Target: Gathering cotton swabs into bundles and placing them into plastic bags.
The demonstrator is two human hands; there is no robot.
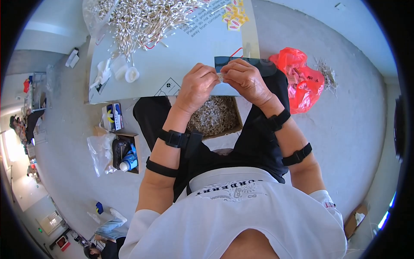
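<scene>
Close together over the table's near edge, my left hand (197,86) and my right hand (246,81) are both closed, fingertips almost meeting. A small pale thing (221,77) shows between the fingertips, too small and covered to name. Beneath the right hand lies a dark flat sheet (221,61) on the pale table (172,56). A big heap of cotton swabs (142,21) spreads over the far left of the tabletop, partly in a clear plastic bag (91,13). Small yellow-and-white packets (235,16) sit at the far right.
Between my knees, a cardboard box (238,115) holds many swabs. A red plastic bag (304,88) stands right of the table beside scattered swabs (326,73). On the table's left are a round white container (132,74) and crumpled tissue (102,72). An open carton (136,153) holds bottles.
</scene>
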